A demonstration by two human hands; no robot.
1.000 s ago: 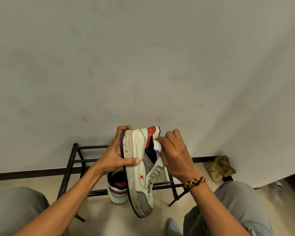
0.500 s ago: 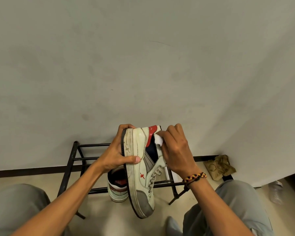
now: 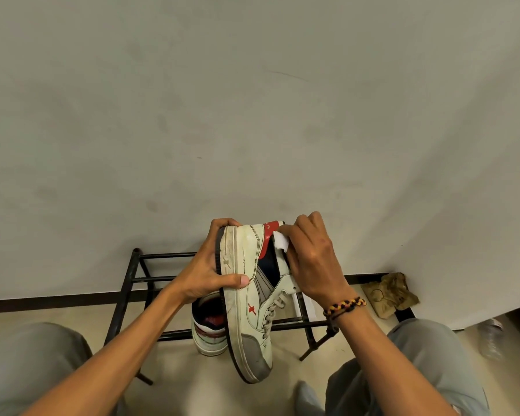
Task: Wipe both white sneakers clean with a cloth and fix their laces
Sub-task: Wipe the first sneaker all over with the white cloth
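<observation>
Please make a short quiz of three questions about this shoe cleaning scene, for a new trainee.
1. True or false: the left hand holds the held sneaker by its sole side.
2. Where does the right hand press the white cloth? A) toe cap B) collar near the heel C) sole
3. Where is the second sneaker?

Key: 1 true. 2 B. 3 Standing low down by the black rack, behind the held sneaker.

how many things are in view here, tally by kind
sneakers: 2, one held, one on the floor
cloth: 1
shoe rack: 1
crumpled paper bag: 1
bracelet: 1
total: 6
</observation>
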